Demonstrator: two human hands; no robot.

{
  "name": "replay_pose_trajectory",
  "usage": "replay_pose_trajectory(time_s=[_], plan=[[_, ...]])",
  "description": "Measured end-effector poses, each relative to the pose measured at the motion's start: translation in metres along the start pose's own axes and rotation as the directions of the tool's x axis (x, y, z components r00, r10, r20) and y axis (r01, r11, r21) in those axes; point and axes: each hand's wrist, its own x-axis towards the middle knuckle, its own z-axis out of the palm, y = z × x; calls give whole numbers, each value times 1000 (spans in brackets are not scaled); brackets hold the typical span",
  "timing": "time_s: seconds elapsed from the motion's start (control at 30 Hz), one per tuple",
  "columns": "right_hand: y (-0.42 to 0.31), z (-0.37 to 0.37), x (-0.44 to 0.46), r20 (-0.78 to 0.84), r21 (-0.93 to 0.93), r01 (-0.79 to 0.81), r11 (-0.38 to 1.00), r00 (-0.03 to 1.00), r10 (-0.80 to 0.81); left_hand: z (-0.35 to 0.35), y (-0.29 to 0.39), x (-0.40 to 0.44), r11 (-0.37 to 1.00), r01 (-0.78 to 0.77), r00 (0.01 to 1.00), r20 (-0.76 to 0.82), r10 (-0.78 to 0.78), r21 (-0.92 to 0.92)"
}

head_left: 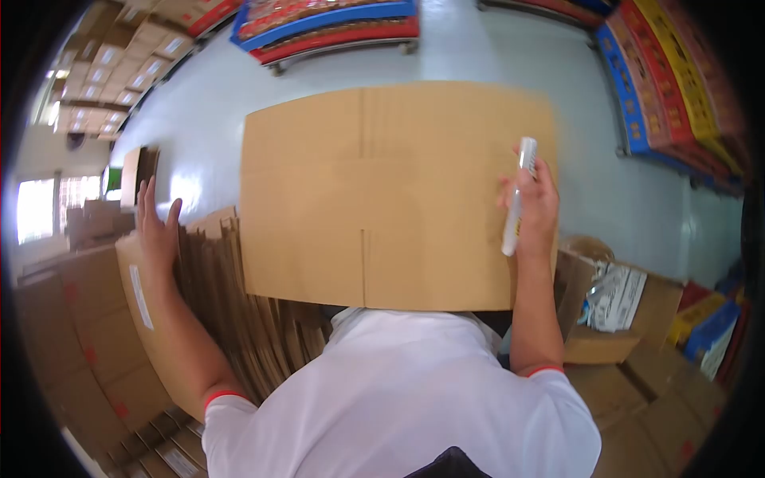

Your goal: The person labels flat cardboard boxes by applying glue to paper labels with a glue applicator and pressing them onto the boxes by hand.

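Observation:
A flattened cardboard box [319,207] lies in front of my body, with slits and crease lines on its face. My right hand [539,207] is closed around a white marker [512,225], which points up and slightly right over the box's right part. Some of its fingers reach toward the cardboard, but whether they touch it I cannot tell. My left hand [159,231] is open with fingers raised and apart, left of the flattened box. It is beside the upright stack of folded cardboard sheets [239,295] and a carton with a white label [142,295].
An open carton [586,346] holding plastic-wrapped packs [617,299] stands at right. Coloured crates [661,80] are stacked at upper right, and a blue and red crate on wheels [335,36] is ahead. Cartons [103,72] are piled at upper left.

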Motion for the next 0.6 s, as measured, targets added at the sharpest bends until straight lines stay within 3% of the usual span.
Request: replay_pose_trajectory(time_s=[0.03, 0.1, 0.13, 0.17, 0.2, 0.27, 0.33, 0.4, 0.47, 0.53, 0.6], plan=[[-4, 4, 0, 13, 6, 12, 1000, 1000, -12, 11, 41, 10, 993, -22, 999, -37, 17, -118], [-25, 15, -2, -19, 12, 15, 1000, 1000, -15, 48, 97, 26, 956, 72, 997, 52, -59, -286], [-35, 8, -8, -92, -9, 10, 1000, 996, -10, 77, 109, 31, 930, 184, 977, 164, -137, -319], [-50, 0, -15, -41, -67, 46, 997, 998, -49, 118, 105, 32, 901, 189, 977, 166, -133, -390], [-65, -12, -24, 18, -121, 80, 989, 997, -78, 150, 105, 31, 906, 248, 954, 251, -166, -344], [-97, -43, -50, -157, -351, 184, 918, 955, -252, 171, 115, 31, 913, 278, 924, 342, -171, -297], [-126, -92, -74, -276, -380, 216, 900, 902, -333, 170, 119, 33, 834, 419, 893, 327, -308, -359], [-144, -137, -98, -513, -642, -74, 763, 781, -355, 186, 92, 45, 777, 495, 846, 421, -328, -388], [-138, -190, -110, -666, -690, -426, 585, 692, -280, 190, 98, 48, 752, 506, 827, 486, -283, -422], [-107, -243, -124, -658, -745, -557, 367, 705, -266, 163, 129, 51, 665, 552, 799, 548, -249, -502], [-36, -295, -136, -504, -852, -385, 354, 786, -359, 174, 122, 57, 666, 552, 798, 549, -248, -502]])
